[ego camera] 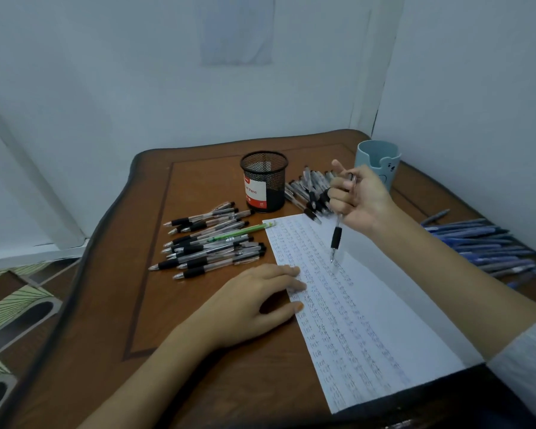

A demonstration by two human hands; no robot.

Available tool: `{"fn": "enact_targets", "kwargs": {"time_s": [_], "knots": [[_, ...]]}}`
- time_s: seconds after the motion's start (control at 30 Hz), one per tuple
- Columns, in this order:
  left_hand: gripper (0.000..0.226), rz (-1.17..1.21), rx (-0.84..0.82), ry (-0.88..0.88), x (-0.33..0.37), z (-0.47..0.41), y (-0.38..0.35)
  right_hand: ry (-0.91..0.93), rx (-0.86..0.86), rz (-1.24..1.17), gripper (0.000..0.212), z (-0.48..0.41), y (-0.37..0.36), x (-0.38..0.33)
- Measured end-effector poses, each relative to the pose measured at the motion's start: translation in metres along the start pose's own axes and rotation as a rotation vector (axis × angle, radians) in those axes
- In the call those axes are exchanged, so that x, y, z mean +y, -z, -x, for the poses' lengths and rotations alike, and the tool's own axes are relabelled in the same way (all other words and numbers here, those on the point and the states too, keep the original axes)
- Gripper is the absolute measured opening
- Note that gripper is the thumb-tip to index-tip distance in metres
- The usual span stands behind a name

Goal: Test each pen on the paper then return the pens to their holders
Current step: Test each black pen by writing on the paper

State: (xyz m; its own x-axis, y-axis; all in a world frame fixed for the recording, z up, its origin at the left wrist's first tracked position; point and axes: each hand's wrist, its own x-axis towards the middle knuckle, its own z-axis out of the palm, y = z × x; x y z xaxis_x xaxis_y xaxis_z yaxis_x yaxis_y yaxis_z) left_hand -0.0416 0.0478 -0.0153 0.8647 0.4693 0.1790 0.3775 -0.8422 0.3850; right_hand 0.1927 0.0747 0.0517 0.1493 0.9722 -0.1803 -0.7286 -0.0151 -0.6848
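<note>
A white sheet of paper [381,311] covered in rows of small written words lies on the brown table [112,305]. My right hand [358,199] grips a black-grip pen [336,238] above the paper, its tip pointing down just over the sheet. My left hand [254,301] rests flat on the paper's left edge, fingers spread. A pile of black-grip pens [211,243] with one green pen [245,231] lies left of the paper. A second pile of black-grip pens [310,190] lies behind my right hand.
A black mesh pen holder [264,181] with a red and white label stands at the back. A pale blue cup holder [379,159] stands at the back right by the wall. Several blue pens [483,246] lie along the right table edge.
</note>
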Motion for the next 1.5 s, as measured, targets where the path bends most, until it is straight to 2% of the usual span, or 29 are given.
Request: {"fn": "enact_targets", "kwargs": {"time_s": [0.1,0.17,0.23,0.3,0.33,0.43,0.5,0.6,0.63,0.73,0.9,1.03,1.13,1.5], "knots": [[0.040,0.008,-0.002,0.001,-0.002,0.000,-0.002,0.026,-0.038,0.052,0.032,0.014,0.009,-0.008],[0.042,0.012,0.005,-0.004,-0.002,0.000,-0.002,0.087,0.000,0.158,0.024,0.023,0.013,-0.013],[0.043,0.019,0.015,-0.005,-0.002,0.000,-0.003,0.096,0.072,0.086,0.019,0.028,0.020,-0.016],[0.043,0.027,0.021,-0.004,-0.003,0.000,-0.004,0.020,0.079,-0.069,0.032,0.034,0.032,-0.017],[0.042,0.032,0.025,-0.004,-0.004,0.000,-0.004,-0.034,0.082,-0.054,0.044,0.037,0.040,-0.016],[0.042,0.043,0.032,-0.002,-0.004,0.000,-0.005,-0.139,0.127,0.219,0.064,0.046,0.058,-0.009],[0.043,0.051,0.034,0.000,-0.004,0.001,-0.005,-0.143,0.147,0.291,0.060,0.051,0.063,-0.004],[0.043,0.047,0.033,0.005,-0.004,0.001,-0.005,-0.077,0.105,0.453,0.028,0.057,0.067,0.002],[0.043,0.045,0.034,0.007,-0.004,0.001,-0.005,-0.037,0.094,0.534,0.024,0.057,0.070,0.004],[0.045,0.046,0.037,0.008,-0.003,0.002,-0.005,0.064,0.110,0.719,0.034,0.062,0.075,0.010],[0.044,0.037,0.037,0.009,-0.002,0.002,-0.005,0.144,0.042,0.699,0.032,0.069,0.075,0.017],[0.043,0.037,0.047,0.002,-0.002,0.002,-0.005,0.215,0.120,0.902,0.040,0.073,0.073,0.026],[0.043,0.032,0.048,0.002,-0.002,0.002,-0.005,0.295,0.108,0.993,0.040,0.073,0.074,0.030],[0.041,0.025,0.055,-0.007,-0.001,0.002,-0.005,0.328,0.042,1.048,0.033,0.070,0.081,0.033]]}}
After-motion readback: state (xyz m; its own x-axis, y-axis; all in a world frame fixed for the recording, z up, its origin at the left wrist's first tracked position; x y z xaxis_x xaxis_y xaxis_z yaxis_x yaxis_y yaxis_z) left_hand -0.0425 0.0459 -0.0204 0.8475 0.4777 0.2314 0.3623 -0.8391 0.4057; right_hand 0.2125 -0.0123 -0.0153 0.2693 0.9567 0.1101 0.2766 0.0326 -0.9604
